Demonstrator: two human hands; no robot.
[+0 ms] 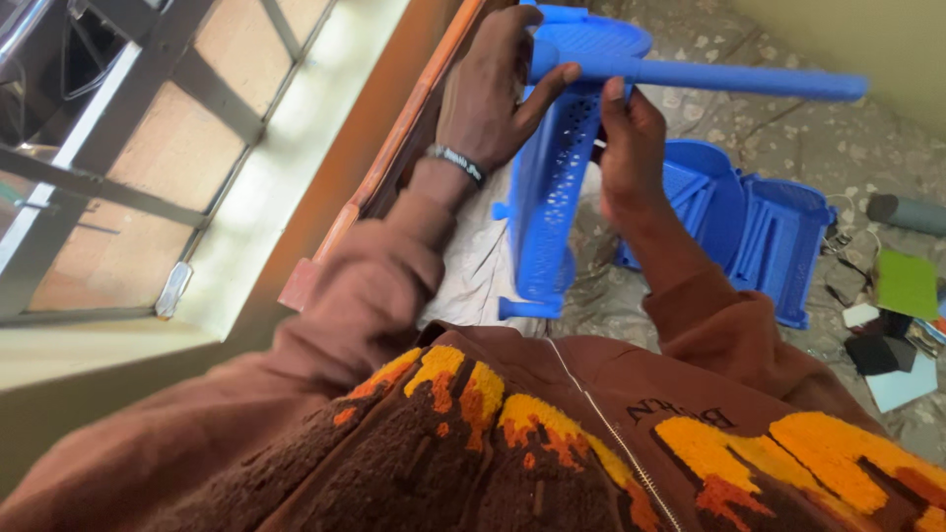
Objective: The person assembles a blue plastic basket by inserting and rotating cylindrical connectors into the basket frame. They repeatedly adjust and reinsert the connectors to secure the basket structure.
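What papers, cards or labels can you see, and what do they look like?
Green card: far right on the patterned cloth, flat, rectangular.
Pale blue card: below it, flat, angular.
Small white card: left of them, rectangular.
Black pieces: between them, flat, dark.
No screens or signs show.

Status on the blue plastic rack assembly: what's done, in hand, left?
Done: nothing visibly joined yet. In hand: left hand steadies a perforated blue panel, while right hand holds a blue tube at its top corner. Left: more blue panels lie loose on the floor.
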